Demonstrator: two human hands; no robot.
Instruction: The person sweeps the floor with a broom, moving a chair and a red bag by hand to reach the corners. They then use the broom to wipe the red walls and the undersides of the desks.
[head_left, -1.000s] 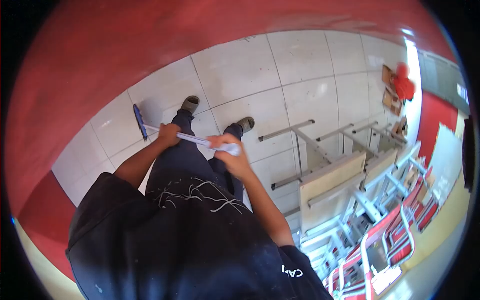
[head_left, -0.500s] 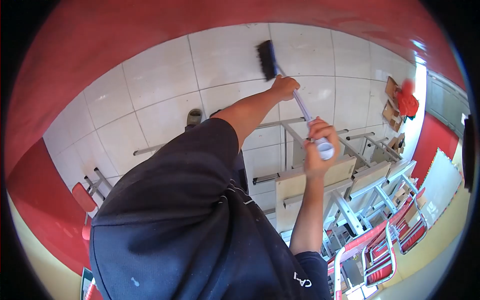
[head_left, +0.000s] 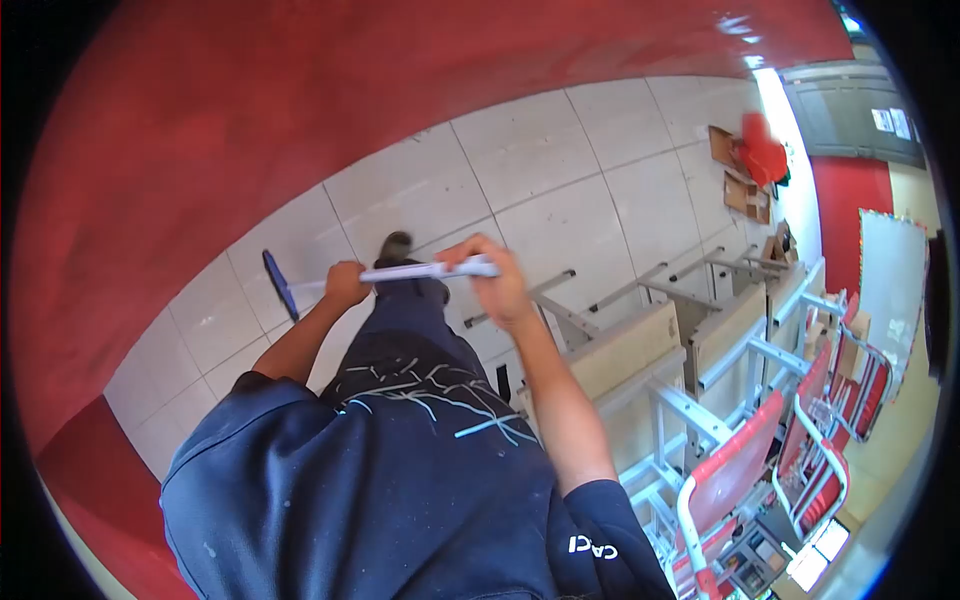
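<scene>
A broom with a white handle (head_left: 410, 272) and a narrow blue head (head_left: 278, 285) lies across my front, its head at the floor on my left. My left hand (head_left: 346, 284) is wrapped round the lower handle, nearer the head. Near the top end, my right hand (head_left: 487, 268) grips the handle, with the fingers bent over it. The bristles hardly show from this angle. Just beyond the handle is one of my shoes (head_left: 396, 246), partly blurred.
A red wall (head_left: 300, 110) runs along the far side of the tiled floor (head_left: 540, 150). To my right, tables (head_left: 640, 350) lie tipped with metal legs sticking out, beside red chairs (head_left: 735, 470). Cardboard boxes (head_left: 745, 197) and a blurred red object (head_left: 765, 160) are farther off.
The broom head has swung from ahead of me to my left. Both hands have moved left with the handle, still holding it, and my view has turned.
</scene>
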